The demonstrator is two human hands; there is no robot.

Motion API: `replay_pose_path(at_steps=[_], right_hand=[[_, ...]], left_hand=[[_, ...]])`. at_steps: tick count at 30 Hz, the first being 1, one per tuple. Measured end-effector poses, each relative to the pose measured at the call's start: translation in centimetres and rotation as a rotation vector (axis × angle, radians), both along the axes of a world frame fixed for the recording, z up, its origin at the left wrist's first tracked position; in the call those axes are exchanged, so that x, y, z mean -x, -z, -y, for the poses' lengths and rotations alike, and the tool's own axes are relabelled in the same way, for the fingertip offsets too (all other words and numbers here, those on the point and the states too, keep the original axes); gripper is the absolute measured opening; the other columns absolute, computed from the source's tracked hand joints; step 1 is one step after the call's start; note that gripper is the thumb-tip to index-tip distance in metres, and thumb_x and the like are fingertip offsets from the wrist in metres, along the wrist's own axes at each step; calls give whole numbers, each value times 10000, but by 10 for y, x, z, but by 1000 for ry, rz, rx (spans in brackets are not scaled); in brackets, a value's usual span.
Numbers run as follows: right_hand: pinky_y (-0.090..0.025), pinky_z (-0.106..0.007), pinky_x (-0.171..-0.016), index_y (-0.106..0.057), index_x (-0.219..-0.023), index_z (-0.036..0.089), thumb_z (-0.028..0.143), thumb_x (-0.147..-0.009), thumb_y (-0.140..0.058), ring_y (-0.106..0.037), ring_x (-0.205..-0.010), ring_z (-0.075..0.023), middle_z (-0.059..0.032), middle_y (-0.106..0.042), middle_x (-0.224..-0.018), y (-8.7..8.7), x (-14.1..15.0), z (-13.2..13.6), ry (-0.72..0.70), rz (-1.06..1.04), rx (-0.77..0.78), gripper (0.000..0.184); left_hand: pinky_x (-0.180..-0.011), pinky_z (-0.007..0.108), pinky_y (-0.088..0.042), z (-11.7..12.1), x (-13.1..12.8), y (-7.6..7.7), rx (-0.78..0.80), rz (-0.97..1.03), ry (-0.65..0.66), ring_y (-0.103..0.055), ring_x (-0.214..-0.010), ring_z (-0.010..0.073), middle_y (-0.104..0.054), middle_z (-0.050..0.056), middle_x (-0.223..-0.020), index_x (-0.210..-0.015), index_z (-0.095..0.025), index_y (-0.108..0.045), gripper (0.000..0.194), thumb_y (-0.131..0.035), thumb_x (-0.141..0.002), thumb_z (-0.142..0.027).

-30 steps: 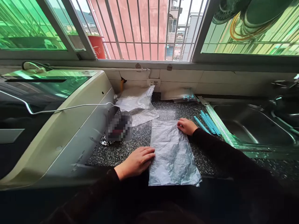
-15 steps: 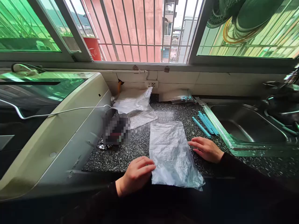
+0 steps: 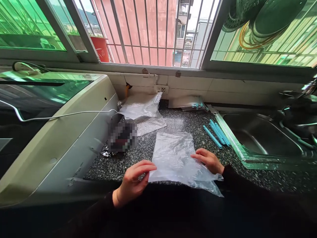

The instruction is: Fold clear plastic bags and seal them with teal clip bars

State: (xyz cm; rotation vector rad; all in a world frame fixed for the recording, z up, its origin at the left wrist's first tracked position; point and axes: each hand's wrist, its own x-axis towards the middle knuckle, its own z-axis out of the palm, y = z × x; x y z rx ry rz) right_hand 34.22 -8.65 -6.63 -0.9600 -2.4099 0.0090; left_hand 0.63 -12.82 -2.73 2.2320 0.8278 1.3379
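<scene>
A clear plastic bag (image 3: 173, 155) lies in front of me at the counter's near edge, its lower part raised and wrinkled. My left hand (image 3: 135, 180) pinches the bag's lower left edge between thumb and fingers. On the other side, my right hand (image 3: 208, 160) has its fingertips closed at the bag's right edge; its thumb is hidden by the plastic. The bag's lower right corner hangs out past the counter, below my right wrist. Several blue sealing-clip-like strips (image 3: 219, 132) lie on the counter beyond my right hand.
More clear plastic bags (image 3: 141, 105) lie at the back left, and another packet with blue strips (image 3: 188, 102) rests against the tiled wall. A blurred dark object (image 3: 122, 137) sits beside the white appliance (image 3: 81, 132). At the right is a metal sink (image 3: 262, 135).
Both hands have taken hold of the bag's sides and moved left and slightly up. The bag's lower part has lifted and spread wider.
</scene>
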Motion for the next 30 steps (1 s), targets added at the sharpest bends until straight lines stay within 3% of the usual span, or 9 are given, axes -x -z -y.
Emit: replay_pose_path(at_steps=[3, 6, 8, 12, 15, 18, 22, 25, 30], right_hand=[[-463, -249, -579, -662, -869, 203, 210, -866, -427, -560, -679, -144, -50, -587, -750, 4, 8, 0, 29, -106, 74, 236], [-454, -249, -566, -655, -845, 198, 221, -853, -467, -561, -663, -144, -53, -593, -730, 9, 9, -1, 3, -196, 104, 190], [-450, -253, -564, -653, -842, 202, 243, -844, -491, -562, -661, -147, -53, -595, -729, 11, 8, -2, 8, -212, 127, 167], [-453, -264, -586, -662, -815, 200, 279, -834, -511, -564, -678, -155, -58, -605, -732, 11, 4, -2, 27, -192, 177, 172], [-444, -271, -586, -685, -803, 207, 264, -832, -501, -554, -678, -163, -61, -616, -713, 12, -3, -5, 60, -115, 188, 196], [-440, -279, -575, -698, -761, 214, 278, -830, -476, -547, -655, -174, -56, -620, -659, 10, -10, -9, 103, -56, 261, 241], [-441, -278, -603, -698, -719, 198, 390, -849, -407, -580, -663, -177, -49, -659, -687, -2, -8, -13, 196, -98, 543, 372], [-375, -254, -513, -694, -640, 182, 465, -840, -374, -539, -530, -156, -19, -595, -526, -15, 0, -13, 373, -56, 743, 471], [-253, -233, -433, -569, -454, 185, 435, -758, -479, -439, -425, -113, 6, -505, -424, -27, 12, -11, 637, 104, 719, 404]], left_hand=[[-777, 320, -518, -11, 9, 13, -126, -180, 32, -598, -903, 178, -635, 75, -984, -1124, -230, -539, 367, -572, -770, -141], [-877, 411, -475, -29, 15, 29, -176, -463, -69, -542, -1025, 241, -588, 113, -1123, -1199, -209, -508, 512, -665, -713, -242], [-888, 416, -465, -43, 13, 37, -163, -556, -137, -525, -1040, 250, -577, 120, -1136, -1169, -188, -547, 469, -657, -715, -230], [-795, 332, -480, -63, -4, 42, -142, -536, -67, -549, -888, 185, -627, 67, -949, -922, -207, -672, 212, -541, -776, -126], [-717, 285, -471, -71, -13, 40, -42, -478, 13, -543, -785, 154, -627, 45, -812, -821, -200, -691, 216, -504, -785, -100], [-754, 299, -456, -72, -15, 37, 102, -442, -1, -547, -810, 158, -631, 39, -808, -779, -195, -698, 181, -532, -778, -124], [-749, 311, -446, -70, -18, 39, 222, -414, -88, -544, -796, 163, -635, 29, -765, -631, -185, -670, 200, -556, -792, -217], [-721, 320, -439, -68, -23, 43, 231, -385, -208, -534, -760, 164, -624, 27, -722, -568, -179, -632, 252, -542, -794, -244], [-711, 336, -420, -65, -30, 49, 211, -376, -350, -512, -744, 172, -607, 24, -691, -517, -176, -556, 245, -550, -758, -219]])
